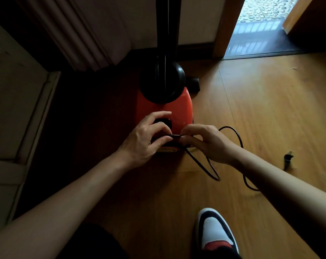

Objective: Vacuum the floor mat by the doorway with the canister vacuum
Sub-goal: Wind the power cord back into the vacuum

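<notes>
Still setting up: the vacuum (177, 107) sits mid-floor, and at its near end the left hand (145, 139) and right hand (209, 143) both pinch the cord (201, 163) with curled fingers. The plug (287, 158) lies loose at right (no socket in view). Next, probably: pull out slack and plug in.

Wooden floor (270, 109), daylit doorway (259, 25), pleated curtain (95, 34)

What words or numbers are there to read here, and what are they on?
None can be read.
Oval badge on the red canister vacuum: too blurred, partly hidden by the left hand.
White, black and red shoe: no text shows.
</notes>
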The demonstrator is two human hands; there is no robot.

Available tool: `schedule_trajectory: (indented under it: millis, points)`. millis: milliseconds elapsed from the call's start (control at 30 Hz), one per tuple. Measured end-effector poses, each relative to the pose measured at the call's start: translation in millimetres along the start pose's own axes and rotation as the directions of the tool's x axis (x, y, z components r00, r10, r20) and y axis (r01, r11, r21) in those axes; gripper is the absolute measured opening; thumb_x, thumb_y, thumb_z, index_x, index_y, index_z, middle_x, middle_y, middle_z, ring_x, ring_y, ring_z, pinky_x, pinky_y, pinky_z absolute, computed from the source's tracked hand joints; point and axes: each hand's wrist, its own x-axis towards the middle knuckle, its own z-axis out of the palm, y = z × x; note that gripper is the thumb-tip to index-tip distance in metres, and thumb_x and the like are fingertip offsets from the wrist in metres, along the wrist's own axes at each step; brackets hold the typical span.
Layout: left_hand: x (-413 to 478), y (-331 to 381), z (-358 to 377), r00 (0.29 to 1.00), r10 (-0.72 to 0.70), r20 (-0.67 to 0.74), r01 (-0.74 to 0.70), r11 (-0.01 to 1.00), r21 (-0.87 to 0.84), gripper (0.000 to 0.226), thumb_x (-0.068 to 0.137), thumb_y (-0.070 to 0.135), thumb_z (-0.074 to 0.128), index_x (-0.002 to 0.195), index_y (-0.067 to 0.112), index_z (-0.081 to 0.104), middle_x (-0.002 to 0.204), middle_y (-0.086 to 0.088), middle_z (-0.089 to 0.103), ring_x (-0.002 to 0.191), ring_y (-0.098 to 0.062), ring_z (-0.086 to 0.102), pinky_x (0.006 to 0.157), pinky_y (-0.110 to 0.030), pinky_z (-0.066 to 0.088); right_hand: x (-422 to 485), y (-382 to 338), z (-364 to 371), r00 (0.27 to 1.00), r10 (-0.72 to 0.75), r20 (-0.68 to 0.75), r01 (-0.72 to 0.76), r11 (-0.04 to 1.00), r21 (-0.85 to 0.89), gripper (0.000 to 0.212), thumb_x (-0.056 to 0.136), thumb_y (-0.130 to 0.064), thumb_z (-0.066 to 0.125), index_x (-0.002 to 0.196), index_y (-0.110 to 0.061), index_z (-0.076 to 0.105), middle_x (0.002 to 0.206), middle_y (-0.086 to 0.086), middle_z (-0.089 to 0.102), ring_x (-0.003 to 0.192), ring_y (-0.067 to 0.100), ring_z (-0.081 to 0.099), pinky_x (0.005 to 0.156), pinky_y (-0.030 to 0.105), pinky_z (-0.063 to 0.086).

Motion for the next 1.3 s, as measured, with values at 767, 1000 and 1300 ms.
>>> schedule_trajectory:
  millis: [767, 1000, 1300]
  points:
    - [-7.0, -19.4, -8.1, 0.984, -0.16, 0.073, 0.122, 0.921, 0.369, 0.055, 0.094, 0.03, 0.062, 0.145, 0.023, 0.044, 0.159, -0.005, 0.029, 0.15, -0.019, 0.022, 0.12, -0.042, 0.026, -18.8, -3.5, 28.7, 0.657, 0.684, 0.317, -0.752, 0.564, 0.341, 0.06, 0.098, -0.062, 0.039, 0.111, -0.01, 0.068, 0.099, 0.01, 0.074, 0.089, 0.024, 0.073, 0.078, 0.034, 0.058]
    - [-5.3, -20.9, -7.6, 0.982, -0.161, 0.104, 0.108, 0.913, 0.393, 0.06, 0.093, 0.03, 0.062, 0.149, 0.028, 0.039, 0.161, 0.0, 0.024, 0.151, -0.016, 0.016, 0.121, -0.04, 0.024, -19.4, -16.5, 66.0, 0.747, 0.634, 0.2, -0.497, 0.333, 0.802, 0.03, 0.108, -0.028, 0.041, 0.112, -0.003, 0.058, 0.057, 0.0, 0.049, 0.044, 0.012, 0.044, 0.042, 0.026, 0.038]
    - [-3.6, -21.3, -19.8, 0.975, -0.126, 0.183, 0.019, 0.869, 0.494, 0.069, 0.091, 0.026, 0.06, 0.153, 0.034, 0.031, 0.163, 0.009, 0.021, 0.151, -0.012, 0.016, 0.119, -0.035, 0.018, 1.2, -55.9, 106.5, 0.924, 0.377, 0.071, -0.297, 0.584, 0.756, 0.021, 0.109, -0.022, 0.04, 0.11, -0.006, 0.053, 0.069, -0.009, 0.051, 0.052, 0.003, 0.045, 0.047, 0.015, 0.036]
